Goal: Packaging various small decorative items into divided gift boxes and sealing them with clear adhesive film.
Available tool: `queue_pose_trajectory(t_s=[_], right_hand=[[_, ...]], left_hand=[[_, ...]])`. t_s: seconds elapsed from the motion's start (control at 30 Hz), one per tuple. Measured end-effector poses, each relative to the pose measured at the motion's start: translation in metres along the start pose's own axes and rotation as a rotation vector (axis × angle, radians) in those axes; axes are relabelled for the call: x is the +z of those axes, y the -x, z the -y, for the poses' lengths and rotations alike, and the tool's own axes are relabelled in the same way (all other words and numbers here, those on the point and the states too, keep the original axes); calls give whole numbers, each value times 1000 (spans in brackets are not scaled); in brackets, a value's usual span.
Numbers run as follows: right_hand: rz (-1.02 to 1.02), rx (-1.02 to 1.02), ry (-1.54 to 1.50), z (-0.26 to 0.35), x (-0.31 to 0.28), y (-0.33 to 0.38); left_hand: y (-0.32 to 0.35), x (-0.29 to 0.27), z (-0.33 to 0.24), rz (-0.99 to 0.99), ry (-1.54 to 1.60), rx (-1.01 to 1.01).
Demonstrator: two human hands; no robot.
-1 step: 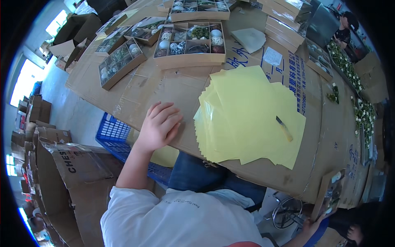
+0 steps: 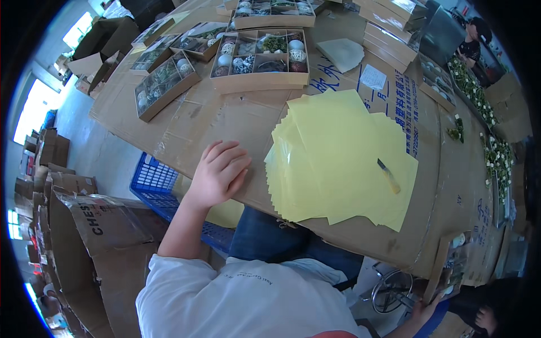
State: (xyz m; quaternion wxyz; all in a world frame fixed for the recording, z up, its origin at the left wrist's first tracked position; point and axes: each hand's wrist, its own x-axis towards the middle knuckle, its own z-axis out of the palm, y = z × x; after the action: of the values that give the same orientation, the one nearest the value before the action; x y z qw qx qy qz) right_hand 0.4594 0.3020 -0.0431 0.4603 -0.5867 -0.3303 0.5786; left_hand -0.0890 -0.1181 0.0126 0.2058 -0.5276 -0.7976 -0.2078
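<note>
My left hand (image 2: pixel 221 173) rests palm down near the cardboard-covered table's front edge, its fingers loosely bent and holding nothing. To its right lies a fanned stack of yellow paper sheets (image 2: pixel 332 152). A small tool with a dark, pointed tip and a yellowish handle (image 2: pixel 389 176) lies on those sheets. At the lower right, my right hand (image 2: pixel 424 311) grips the lower end of a shallow cardboard box (image 2: pixel 441 262), tilted beside the table edge. Pale and dark decorations show through its front. Part of my right forearm is out of view.
Compartmented boxes of decorative balls (image 2: pixel 259 84) stand on the far side of the table (image 2: pixel 236 121). Stacked boxes (image 2: pixel 389 45) are at the back right. A blue plastic crate (image 2: pixel 153 186) and a large carton (image 2: pixel 115 225) stand left. A dark-clothed person (image 2: pixel 487 304) is close on the right.
</note>
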Motion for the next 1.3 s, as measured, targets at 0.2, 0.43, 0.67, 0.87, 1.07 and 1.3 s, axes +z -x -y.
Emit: queue_pose_trajectory(t_s=[0.2,0.43,0.67,0.87,1.07,1.3], right_hand=[[470,-400,155,-13,56,69],[1062,-100,206,-64,182,184],[1016,-363,193,-57,187,192],[1027,-268,18,-68,238,213],[983,-633,304,-85,229,200],[1066,-1000,393,-119,209,188]], left_hand=[[-13,10,-47,-47,538,-72],[-6,18,-121,229,1618,-540],[20,-12,-104,629,1191,-238],[38,12,-120,-105,1722,-594],[73,36,-116,18,1505,-833],[103,69,-134,-46,1603,-820]])
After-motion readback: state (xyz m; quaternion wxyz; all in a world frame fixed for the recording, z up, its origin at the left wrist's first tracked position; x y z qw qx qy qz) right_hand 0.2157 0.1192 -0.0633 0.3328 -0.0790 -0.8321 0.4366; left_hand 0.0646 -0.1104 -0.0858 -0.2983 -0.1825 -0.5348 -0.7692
